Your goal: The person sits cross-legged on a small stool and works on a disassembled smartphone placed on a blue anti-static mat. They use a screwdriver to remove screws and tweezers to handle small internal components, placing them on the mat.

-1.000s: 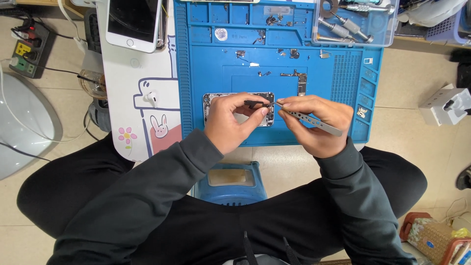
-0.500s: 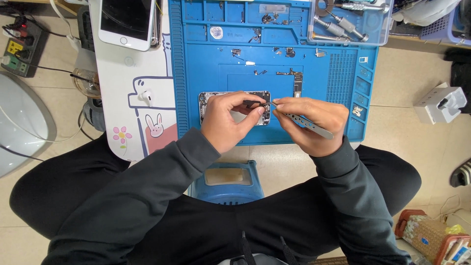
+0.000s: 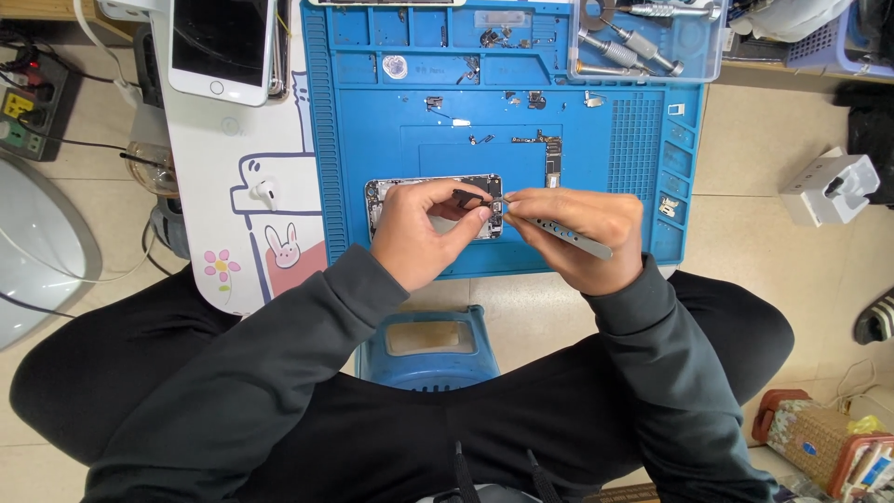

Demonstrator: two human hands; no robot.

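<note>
An opened phone body (image 3: 386,197) lies on the blue work mat (image 3: 372,112), near its front edge. My left hand (image 3: 419,233) rests over it and pinches a small dark flat part (image 3: 468,197) between thumb and fingers. My right hand (image 3: 577,228) grips grey metal tweezers (image 3: 570,235), whose tips meet that part just above the phone's right end. Both sleeves are dark green.
A phone circuit board (image 3: 553,166) and small loose parts lie on the mat. A clear box of tools (image 3: 643,42) sits at its back right. A white phone (image 3: 223,42) lies on the white patterned board at left. A blue stool (image 3: 426,346) stands between my knees.
My view has shifted slightly, so the mat sits lower and further left in frame. Both hands stay together over the phone body, still working the small part with the tweezers.
</note>
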